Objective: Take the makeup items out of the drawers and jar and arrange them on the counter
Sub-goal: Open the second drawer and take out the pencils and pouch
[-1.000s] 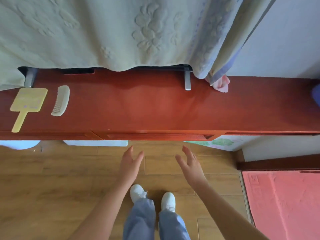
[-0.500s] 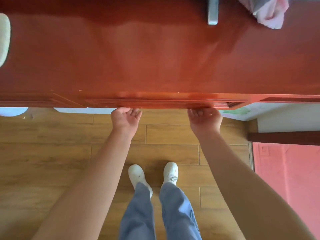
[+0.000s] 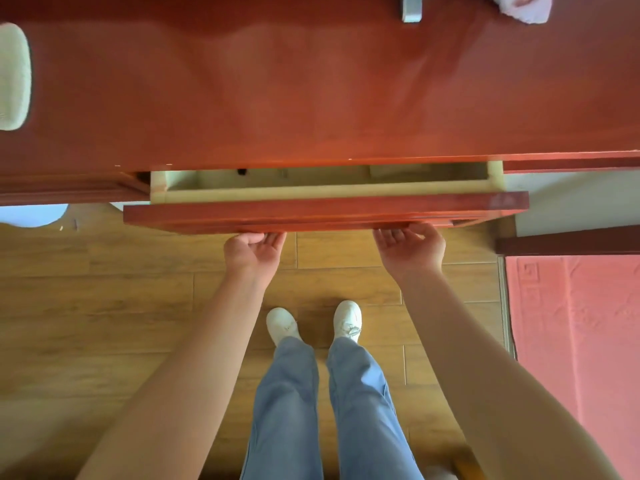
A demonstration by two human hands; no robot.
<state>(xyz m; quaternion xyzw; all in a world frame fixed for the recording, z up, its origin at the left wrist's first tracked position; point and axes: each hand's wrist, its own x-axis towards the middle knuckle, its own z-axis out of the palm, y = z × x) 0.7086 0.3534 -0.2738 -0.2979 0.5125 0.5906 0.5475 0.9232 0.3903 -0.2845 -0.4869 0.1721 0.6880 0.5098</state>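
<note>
A wide drawer (image 3: 325,211) under the red-brown counter (image 3: 311,98) stands pulled out a little, with a narrow strip of its pale inside showing. A small dark thing lies at the back of that strip; no makeup item can be told. My left hand (image 3: 252,252) is palm up with its fingers hooked under the lower edge of the drawer front, left of centre. Under the same edge, further right, my right hand (image 3: 410,249) grips the same way.
A pale comb (image 3: 14,76) lies at the counter's left edge. A metal bracket (image 3: 411,8) and a pink cloth (image 3: 523,8) sit at the counter's back right. Below are wooden floor, my legs and white shoes, and a pink mat (image 3: 581,341) to the right.
Both hands rose from open in the air to the drawer front's underside, and the drawer has slid out a little. The camera moved closer to the counter.
</note>
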